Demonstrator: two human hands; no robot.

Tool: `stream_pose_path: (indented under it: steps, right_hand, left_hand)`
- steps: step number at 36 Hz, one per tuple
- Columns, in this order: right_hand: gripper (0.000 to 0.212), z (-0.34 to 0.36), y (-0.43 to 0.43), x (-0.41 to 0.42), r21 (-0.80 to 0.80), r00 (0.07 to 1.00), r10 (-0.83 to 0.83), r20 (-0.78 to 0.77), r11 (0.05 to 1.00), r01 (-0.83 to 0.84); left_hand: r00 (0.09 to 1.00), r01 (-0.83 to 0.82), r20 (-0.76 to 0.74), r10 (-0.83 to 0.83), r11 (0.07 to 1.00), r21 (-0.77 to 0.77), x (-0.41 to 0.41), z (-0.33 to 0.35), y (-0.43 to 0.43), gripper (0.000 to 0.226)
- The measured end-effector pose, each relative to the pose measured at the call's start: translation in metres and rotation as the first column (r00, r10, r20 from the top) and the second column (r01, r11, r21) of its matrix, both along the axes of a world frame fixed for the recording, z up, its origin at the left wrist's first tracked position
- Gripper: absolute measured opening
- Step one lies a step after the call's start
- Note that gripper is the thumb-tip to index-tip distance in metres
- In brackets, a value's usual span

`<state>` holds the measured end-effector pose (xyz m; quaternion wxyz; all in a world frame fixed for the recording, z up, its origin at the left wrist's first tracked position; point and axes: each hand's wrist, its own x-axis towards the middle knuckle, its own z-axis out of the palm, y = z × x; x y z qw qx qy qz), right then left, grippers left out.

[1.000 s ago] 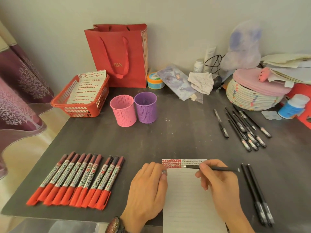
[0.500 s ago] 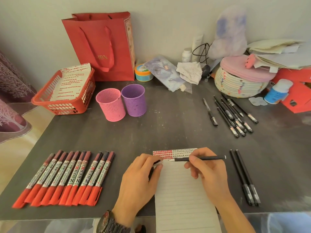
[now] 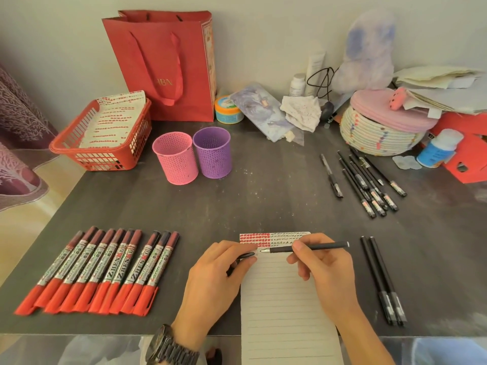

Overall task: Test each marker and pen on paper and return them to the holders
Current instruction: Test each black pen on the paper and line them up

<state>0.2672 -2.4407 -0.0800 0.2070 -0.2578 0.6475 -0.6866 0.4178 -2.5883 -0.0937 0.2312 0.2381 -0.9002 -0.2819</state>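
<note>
The left hand pinches the cap while pinning the paper so the right hand, gripping the pen, can scribble.

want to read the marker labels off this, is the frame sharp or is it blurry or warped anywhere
Head view: sharp at centre, and the ZHEN print on the red markers reads. Head view edges go soft, and the sides of the table splay outward, a wide-lens look. Head view light is warm, dim and even, with no strong glare.
</note>
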Motion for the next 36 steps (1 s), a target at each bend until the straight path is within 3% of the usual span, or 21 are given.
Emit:
stream_pose_path:
  steps: [5,17,36]
  right_hand:
    - [0.023,0.002,0.0,0.001,0.02,0.999,0.025,-0.024,1.0,-0.024]
    - [0.015,0.005,-0.003,0.004,0.124,0.994,0.092,-0.058,0.989,-0.084]
    - [0.004,0.006,-0.002,0.005,0.099,0.993,0.112,-0.046,0.989,-0.107]
  left_hand:
    - [1.0,-0.002,0.001,0.002,1.0,0.012,-0.001,-0.001,0.0,0.033]
    - [0.999,0.027,0.021,-0.027,0.999,0.029,0.0,0.005,0.003,0.036]
    - [1.0,0.024,-0.015,-0.023,0.995,0.101,0.002,0.01,0.005,0.032]
